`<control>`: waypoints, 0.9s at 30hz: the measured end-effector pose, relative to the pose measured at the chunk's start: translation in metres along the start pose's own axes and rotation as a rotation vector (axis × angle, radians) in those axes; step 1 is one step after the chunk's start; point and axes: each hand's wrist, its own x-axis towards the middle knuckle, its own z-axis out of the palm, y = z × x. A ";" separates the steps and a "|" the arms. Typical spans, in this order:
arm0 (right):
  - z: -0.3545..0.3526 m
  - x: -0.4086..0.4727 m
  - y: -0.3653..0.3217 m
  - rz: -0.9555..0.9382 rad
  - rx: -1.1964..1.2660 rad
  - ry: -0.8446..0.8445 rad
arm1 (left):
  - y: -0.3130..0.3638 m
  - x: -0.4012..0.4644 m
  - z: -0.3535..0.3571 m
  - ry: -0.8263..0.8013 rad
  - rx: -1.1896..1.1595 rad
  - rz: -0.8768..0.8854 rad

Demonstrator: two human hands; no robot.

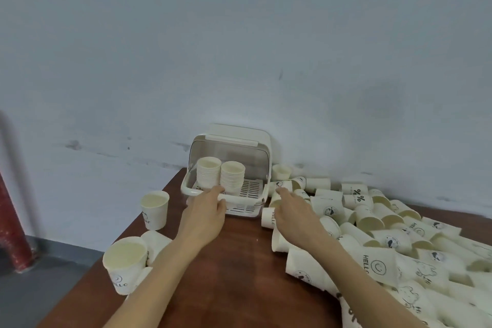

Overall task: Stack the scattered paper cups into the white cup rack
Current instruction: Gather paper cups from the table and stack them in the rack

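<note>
The white cup rack (191,190) stands at the table's far edge with its lid flipped up. Inside it are two stacks of paper cups (208,172), side by side on the left half. My left hand (206,214) holds the rack's front rim, fingers over it and thumb below. Just right of the rack, my right hand (291,212) lies palm down, its fingers stretched over cups lying on their sides (267,217). A large pile of scattered printed paper cups (378,224) covers the table's right side.
Upright cups stand on the left of the brown table (234,269): one (155,209) further back, one (125,265) at the near left edge beside a cup on its side. A grey-blue wall runs behind the rack. A red cylinder (10,221) stands on the floor at left.
</note>
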 end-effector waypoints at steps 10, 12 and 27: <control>-0.044 -0.093 0.058 0.115 0.090 0.084 | 0.047 -0.054 0.024 -0.007 -0.094 0.061; -0.047 -0.106 0.065 0.133 0.113 0.109 | 0.056 -0.063 0.032 -0.013 -0.121 0.083; -0.024 -0.141 0.081 0.212 0.188 0.138 | 0.071 -0.090 0.079 -0.235 -0.031 0.113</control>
